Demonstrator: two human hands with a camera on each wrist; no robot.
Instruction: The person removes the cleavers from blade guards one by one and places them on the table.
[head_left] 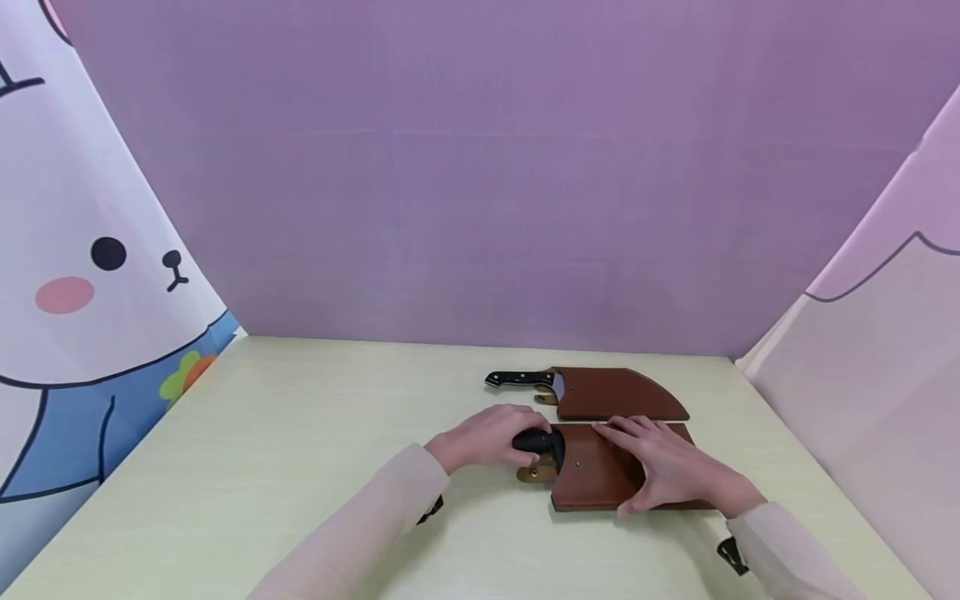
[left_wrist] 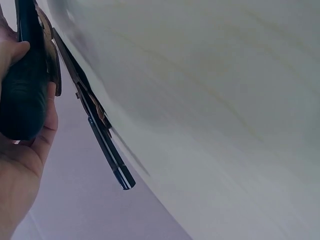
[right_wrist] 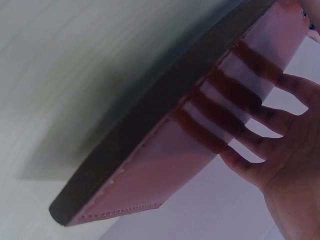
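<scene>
My left hand [head_left: 486,438] grips the black handle [head_left: 529,441] of a knife whose blade is hidden in a brown leather sheath [head_left: 573,490]. In the left wrist view, the thumb and fingers wrap this thick, rounded handle [left_wrist: 25,102]. A small strap [head_left: 536,474] with a snap sticks out beside the handle, unfastened. My right hand [head_left: 671,467] rests on the sheath with its fingers spread and the thumb at the near edge. Straight fingers lie across the stitched leather [right_wrist: 150,165] in the right wrist view.
Just behind lies a second knife [head_left: 517,378] with a riveted black handle, its blade mostly inside a curved brown sheath [head_left: 618,394]. Both lie on a pale wood-grain table [head_left: 315,425]. A purple cloth [head_left: 480,183] hangs behind, with printed cloths at both sides.
</scene>
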